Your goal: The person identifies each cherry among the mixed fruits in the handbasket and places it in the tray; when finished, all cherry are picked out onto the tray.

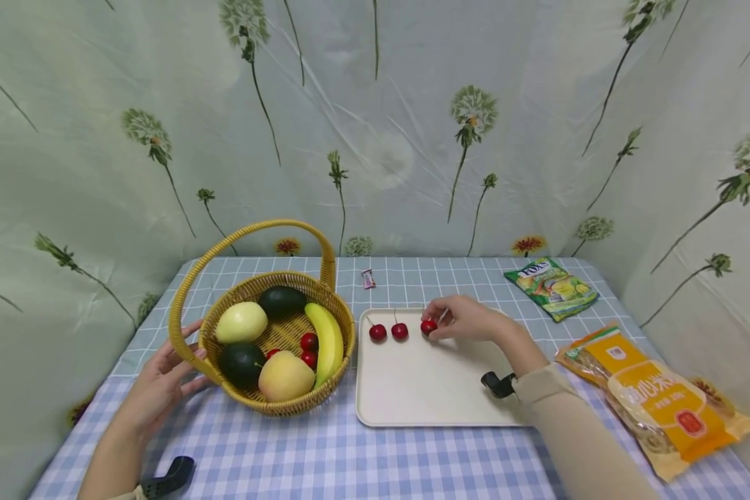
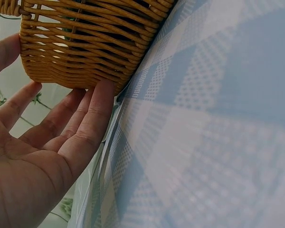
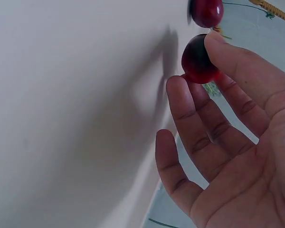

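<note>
My right hand pinches a red cherry between thumb and fingers, at the far side of a cream tray. Two more cherries, a middle one and a left one, sit in line to its left, stems upward. In the right wrist view the pinched cherry is partly covered by the thumb. My left hand rests its extended fingers against the left side of a yellow wicker basket; in the left wrist view its fingertips touch the weave.
The basket holds a banana, a peach, a pale green fruit, two dark green fruits and several cherries. A small pink packet lies behind the tray. A green FOX'S bag and an orange snack bag lie at the right.
</note>
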### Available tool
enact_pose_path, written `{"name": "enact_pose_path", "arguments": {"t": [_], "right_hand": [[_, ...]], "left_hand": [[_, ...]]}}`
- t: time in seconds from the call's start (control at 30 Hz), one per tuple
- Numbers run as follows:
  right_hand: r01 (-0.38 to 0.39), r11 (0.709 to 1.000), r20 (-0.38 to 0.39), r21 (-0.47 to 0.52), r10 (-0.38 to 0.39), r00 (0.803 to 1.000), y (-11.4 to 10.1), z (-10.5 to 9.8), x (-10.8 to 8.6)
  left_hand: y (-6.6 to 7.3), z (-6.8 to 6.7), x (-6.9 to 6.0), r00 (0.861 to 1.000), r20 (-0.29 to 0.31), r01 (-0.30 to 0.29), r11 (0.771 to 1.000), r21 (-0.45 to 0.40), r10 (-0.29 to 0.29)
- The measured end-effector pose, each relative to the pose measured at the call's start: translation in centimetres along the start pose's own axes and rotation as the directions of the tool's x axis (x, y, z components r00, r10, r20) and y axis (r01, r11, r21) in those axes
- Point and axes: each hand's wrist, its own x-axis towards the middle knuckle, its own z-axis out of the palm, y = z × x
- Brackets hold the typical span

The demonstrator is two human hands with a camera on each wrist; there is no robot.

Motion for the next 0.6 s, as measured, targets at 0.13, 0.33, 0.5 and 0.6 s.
{"name": "enact_pose_path", "arguments": {"t": [0.13,0.33,0.5,0.6], "right_hand": [[0.015,1.000,-0.004,-0.001,-0.015,1.000,0.03,0.24,0.28],[0.017,1.000,-0.005,0.004,-0.017,1.000,-0.19,0.59,0.73],[0.015,1.000,-0.002,0.011,-0.015,1.000,-0.14,0.81,0.98],[0.015,1.000,-0.005,0.015,-0.015,1.000,-0.05,0.88,1.02]], "left_hand": [[0.09,-0.02,0.01,1.000,-0.001,-0.005,1.000,-0.003,0.005],[0.04,-0.09,-0.10,1.000,0.002,-0.011,1.000,-0.011,0.011],[0.03,-0.04,-0.10,1.000,-0.002,-0.002,1.000,-0.002,0.002],[0.09,0.04,-0.02,1.000,-0.006,0.000,1.000,0.003,0.000]]}}
